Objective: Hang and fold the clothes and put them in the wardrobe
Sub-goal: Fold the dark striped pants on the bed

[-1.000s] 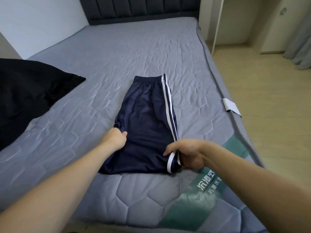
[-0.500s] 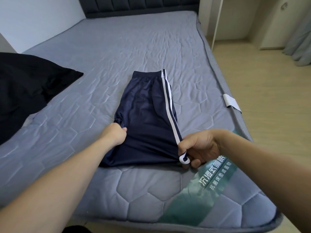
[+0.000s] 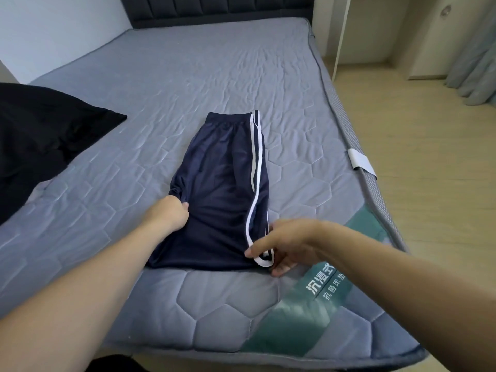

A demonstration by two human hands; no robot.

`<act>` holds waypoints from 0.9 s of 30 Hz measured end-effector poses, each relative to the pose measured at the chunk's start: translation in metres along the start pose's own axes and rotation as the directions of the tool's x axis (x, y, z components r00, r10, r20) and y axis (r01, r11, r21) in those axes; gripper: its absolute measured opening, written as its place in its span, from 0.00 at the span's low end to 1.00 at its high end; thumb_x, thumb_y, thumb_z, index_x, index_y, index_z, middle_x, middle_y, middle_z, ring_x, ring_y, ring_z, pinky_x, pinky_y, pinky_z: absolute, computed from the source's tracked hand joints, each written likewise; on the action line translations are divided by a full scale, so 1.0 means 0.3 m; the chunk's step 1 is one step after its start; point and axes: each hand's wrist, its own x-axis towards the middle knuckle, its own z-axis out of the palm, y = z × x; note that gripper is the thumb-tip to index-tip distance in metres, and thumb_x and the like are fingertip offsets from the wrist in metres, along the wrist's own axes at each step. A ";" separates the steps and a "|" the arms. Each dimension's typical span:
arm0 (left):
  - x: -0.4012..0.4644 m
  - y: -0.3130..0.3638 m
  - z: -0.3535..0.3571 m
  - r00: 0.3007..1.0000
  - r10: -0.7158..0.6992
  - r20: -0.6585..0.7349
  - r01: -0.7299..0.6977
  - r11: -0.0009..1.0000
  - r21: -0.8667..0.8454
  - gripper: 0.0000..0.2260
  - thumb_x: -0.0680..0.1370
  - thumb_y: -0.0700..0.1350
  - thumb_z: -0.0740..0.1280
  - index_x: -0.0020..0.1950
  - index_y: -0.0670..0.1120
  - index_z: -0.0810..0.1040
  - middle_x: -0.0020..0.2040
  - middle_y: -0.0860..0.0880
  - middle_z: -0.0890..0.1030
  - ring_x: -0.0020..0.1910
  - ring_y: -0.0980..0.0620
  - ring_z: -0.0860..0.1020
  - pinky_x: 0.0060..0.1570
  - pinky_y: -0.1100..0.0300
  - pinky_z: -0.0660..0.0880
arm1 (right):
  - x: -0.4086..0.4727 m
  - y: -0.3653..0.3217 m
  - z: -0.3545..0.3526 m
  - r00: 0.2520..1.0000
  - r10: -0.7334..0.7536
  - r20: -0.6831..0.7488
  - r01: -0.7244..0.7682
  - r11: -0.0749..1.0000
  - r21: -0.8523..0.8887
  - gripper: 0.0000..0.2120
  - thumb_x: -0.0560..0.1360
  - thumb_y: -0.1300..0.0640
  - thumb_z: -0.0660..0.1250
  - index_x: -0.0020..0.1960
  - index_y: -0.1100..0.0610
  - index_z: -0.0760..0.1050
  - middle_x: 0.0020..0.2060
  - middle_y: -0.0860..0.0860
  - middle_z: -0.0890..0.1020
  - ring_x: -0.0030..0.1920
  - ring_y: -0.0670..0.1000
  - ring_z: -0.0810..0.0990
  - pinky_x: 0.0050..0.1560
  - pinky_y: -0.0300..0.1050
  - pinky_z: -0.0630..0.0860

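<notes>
**Squaring the shorts for a fold**

Navy shorts [image 3: 222, 189] lay lengthwise on the mattress [image 3: 188, 76]. My left hand [image 3: 171, 213] gripped their left edge; my right hand [image 3: 287, 245] pinched the striped hem corner — likely to straighten them.

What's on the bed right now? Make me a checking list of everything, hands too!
Surface: grey quilted mattress, teal printed label near the front corner.
Job's things: navy shorts with white side stripes, folded in half, lying flat.
Clutter: black cloth at the mattress's left edge.
Grippers: left hand grips the shorts' left edge; right hand pinches the striped hem corner.
Cables: nothing seen.
Surroundings: dark padded headboard, wooden floor, curtain.
</notes>
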 end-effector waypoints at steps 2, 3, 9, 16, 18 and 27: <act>-0.001 -0.002 -0.002 1.000 0.011 -0.003 -0.011 1.000 0.002 0.18 0.84 0.50 0.56 0.59 0.36 0.75 0.59 0.37 0.78 0.57 0.37 0.77 0.51 0.53 0.71 | 0.003 0.004 -0.010 1.000 -0.001 -0.001 0.001 0.999 0.033 0.07 0.73 0.69 0.64 0.51 0.65 0.73 0.35 0.57 0.77 0.34 0.53 0.79 0.38 0.46 0.82; -0.001 -0.004 -0.003 1.000 0.014 -0.006 -0.014 1.000 0.008 0.17 0.84 0.50 0.56 0.57 0.37 0.75 0.58 0.38 0.78 0.55 0.38 0.77 0.49 0.53 0.70 | -0.007 0.009 -0.025 0.999 0.012 0.035 -0.013 0.999 0.029 0.08 0.74 0.72 0.59 0.51 0.67 0.72 0.35 0.59 0.77 0.33 0.54 0.80 0.38 0.46 0.82; 0.018 -0.013 -0.008 1.000 0.015 0.009 -0.015 1.000 0.016 0.14 0.84 0.51 0.55 0.47 0.42 0.71 0.52 0.40 0.79 0.46 0.42 0.74 0.46 0.54 0.69 | -0.057 -0.001 -0.092 0.993 0.090 0.080 -0.090 0.996 0.000 0.07 0.76 0.68 0.56 0.49 0.65 0.72 0.34 0.59 0.83 0.33 0.55 0.83 0.33 0.42 0.80; 0.021 -0.029 0.000 1.000 0.014 0.023 -0.012 0.996 -0.083 0.12 0.81 0.50 0.57 0.44 0.43 0.70 0.46 0.43 0.77 0.44 0.42 0.75 0.46 0.55 0.70 | 0.110 -0.149 -0.017 0.938 -0.057 -0.341 0.120 0.979 0.164 0.47 0.58 0.39 0.78 0.69 0.54 0.61 0.60 0.56 0.76 0.53 0.59 0.80 0.50 0.56 0.80; 0.020 -0.036 -0.002 1.000 0.010 -0.003 -0.010 0.997 -0.081 0.14 0.82 0.51 0.57 0.46 0.42 0.71 0.50 0.40 0.79 0.44 0.42 0.74 0.45 0.55 0.69 | 0.154 -0.140 -0.024 0.884 -0.092 -0.459 0.171 0.976 0.135 0.35 0.67 0.55 0.77 0.67 0.57 0.62 0.59 0.58 0.77 0.54 0.60 0.80 0.54 0.60 0.78; 0.049 0.081 -0.091 0.991 -0.100 -0.089 0.087 0.986 -0.142 0.32 0.75 0.67 0.58 0.66 0.42 0.62 0.56 0.45 0.75 0.52 0.41 0.75 0.51 0.49 0.74 | 0.181 -0.129 -0.180 0.934 -0.114 -0.338 0.216 0.935 0.282 0.09 0.76 0.60 0.67 0.55 0.61 0.77 0.40 0.55 0.84 0.36 0.53 0.83 0.36 0.45 0.80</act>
